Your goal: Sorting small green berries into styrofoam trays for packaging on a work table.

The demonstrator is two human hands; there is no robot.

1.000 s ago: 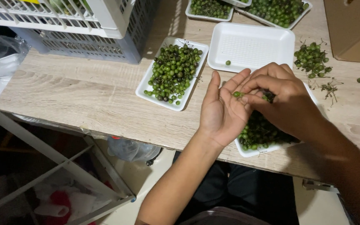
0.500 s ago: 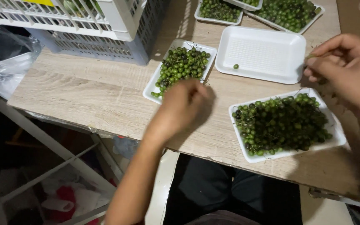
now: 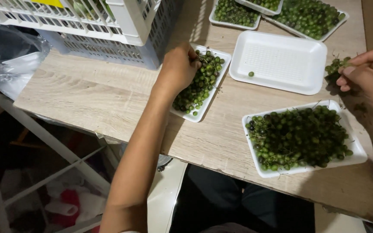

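Note:
My left hand (image 3: pixel 178 69) lies knuckles up over the far end of a small white tray (image 3: pixel 196 119) of loose green berries (image 3: pixel 199 88). Its fingers curl down among them, and its palm is hidden. At the right edge, my right hand (image 3: pixel 368 73) pinches a small stemmed cluster of green berries (image 3: pixel 334 69) just above the table. Below that hand stands a larger white tray (image 3: pixel 255 169) heaped with berries still on their stems (image 3: pixel 298 138). Between the hands lies an almost bare white tray (image 3: pixel 281 60) holding a single berry (image 3: pixel 251 73).
Two more berry-filled trays (image 3: pixel 311 17) (image 3: pixel 234 13) sit at the back. A white slatted crate (image 3: pixel 109 30) stands at the back left, beside a clear plastic bag (image 3: pixel 9 60). The wooden table's front edge (image 3: pixel 221 166) runs just before my legs, with a white metal frame (image 3: pixel 44 142) below left.
My hands were together over the near tray; the left then swung left and now rests on the small tray. The right hand moved to the right edge with a stemmed cluster.

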